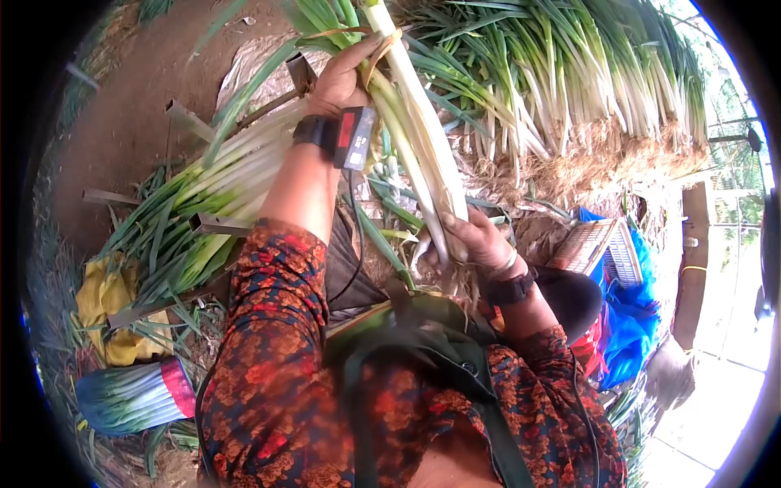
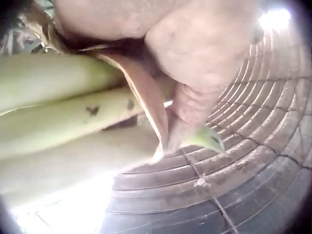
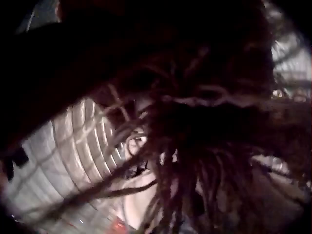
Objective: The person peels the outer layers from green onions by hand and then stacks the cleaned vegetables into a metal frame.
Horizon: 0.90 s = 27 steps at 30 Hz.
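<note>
Two or so long leeks (image 1: 419, 114) slant across the middle of the head view, green tops up and root ends toward the body. My left hand (image 1: 338, 85) grips them near the top. In the left wrist view, the left hand (image 2: 195, 44) pinches a dry brown leaf strip (image 2: 144, 92) beside the pale stalks (image 2: 63, 122). Lower down, my right hand (image 1: 480, 244) holds the white root ends. Stringy roots (image 3: 170, 195) hang in the dark right wrist view, where the hand is mostly in shadow.
A row of leeks (image 1: 586, 89) with roots lies at upper right. Another leek pile (image 1: 220, 183) rests among metal bars (image 1: 220, 224) at left. A yellow cloth (image 1: 118, 313) and printed bag (image 1: 134, 398) lie lower left; a white basket (image 1: 590, 244) and blue sheet (image 1: 639, 325) are at right.
</note>
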Tool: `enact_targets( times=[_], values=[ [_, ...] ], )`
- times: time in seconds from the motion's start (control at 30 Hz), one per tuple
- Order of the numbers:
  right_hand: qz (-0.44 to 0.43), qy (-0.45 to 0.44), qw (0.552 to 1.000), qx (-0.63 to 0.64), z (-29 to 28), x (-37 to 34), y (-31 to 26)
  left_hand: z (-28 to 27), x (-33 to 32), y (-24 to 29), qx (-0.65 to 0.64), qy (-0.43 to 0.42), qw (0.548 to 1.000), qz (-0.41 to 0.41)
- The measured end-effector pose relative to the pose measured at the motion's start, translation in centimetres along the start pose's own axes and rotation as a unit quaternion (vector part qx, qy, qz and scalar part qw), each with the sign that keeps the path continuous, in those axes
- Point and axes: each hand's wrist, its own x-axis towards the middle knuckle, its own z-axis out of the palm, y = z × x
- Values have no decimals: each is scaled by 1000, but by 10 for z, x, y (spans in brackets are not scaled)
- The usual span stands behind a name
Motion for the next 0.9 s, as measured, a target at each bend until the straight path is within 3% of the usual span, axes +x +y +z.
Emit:
enact_targets(
  times=[0.03, 0.1, 0.13, 0.23, 0.5, 0.57, 0.63, 0.77, 0.8, 0.9],
  values=[
    [-90, 91, 978, -165, -1, 10, 7, 0, 0, -3, 1, 32, 999, -17],
    [-101, 146, 952, -248, -11, 24, 11, -2, 4, -10, 3, 93, 994, -52],
    [-128, 200, 936, -260, -12, 33, 15, -1, 3, -13, 5, 113, 992, -50],
    [-187, 219, 926, -242, -15, 47, 11, 1, 1, -15, 33, 117, 991, -61],
    [-161, 200, 935, -246, -32, 55, 20, 10, -7, -11, 85, 66, 993, -56],
    [-120, 193, 955, -191, -24, 50, 13, 14, -7, -12, 93, 53, 993, -42],
    [-88, 208, 960, -166, -25, 46, 12, 17, -9, -10, 75, 36, 994, -77],
    [-81, 168, 947, -261, -39, 47, 18, 9, -8, -5, 69, -14, 984, -161],
    [-98, 159, 949, -254, -41, 48, 20, 7, -8, -8, 73, 19, 981, -181],
    [-87, 153, 956, -235, -47, 48, 19, 13, -10, -8, 79, 19, 987, -138]
  ],
)
